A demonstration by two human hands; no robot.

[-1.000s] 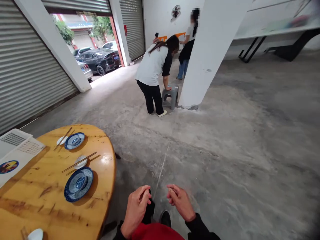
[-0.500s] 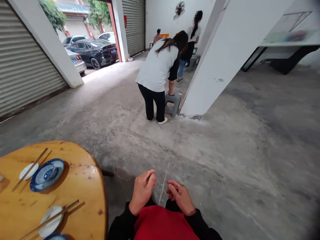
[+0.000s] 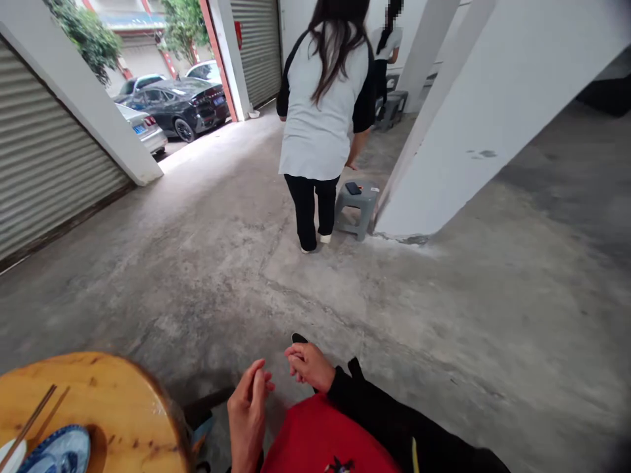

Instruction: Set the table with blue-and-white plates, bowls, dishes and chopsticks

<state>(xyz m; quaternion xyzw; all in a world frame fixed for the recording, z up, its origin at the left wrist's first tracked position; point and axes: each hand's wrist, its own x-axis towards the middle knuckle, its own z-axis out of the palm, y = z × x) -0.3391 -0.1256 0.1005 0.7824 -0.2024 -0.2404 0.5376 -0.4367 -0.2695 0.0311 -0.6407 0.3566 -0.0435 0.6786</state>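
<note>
My left hand (image 3: 250, 404) is held in front of me, beside the wooden table's edge. Its fingers are loosely bent and apart, and nothing shows in them. To its right, my right hand (image 3: 310, 366) hovers over my lap, fingers curled in and thumb lying along them, with no object visible. The two hands do not touch. Below them is a red garment (image 3: 328, 437) on my front. The round wooden table (image 3: 133, 407) bears a blue-and-white plate (image 3: 64, 453) and chopsticks (image 3: 32, 420) across a white dish (image 3: 12, 454), cut off by the frame.
A person in a white top with black sleeves (image 3: 320, 112) stands ahead, near a grey plastic stool (image 3: 359, 203) with a dark phone (image 3: 353, 188) on it. A white pillar (image 3: 444, 144) rises at right. Another person (image 3: 387, 52) is farther back. Parked cars (image 3: 182, 108) are outside.
My view has shifted, and the table sits lower in it. My hands appear farther left, the right one higher relative to the left. The person ahead has straightened somewhat, with a hand off the stool.
</note>
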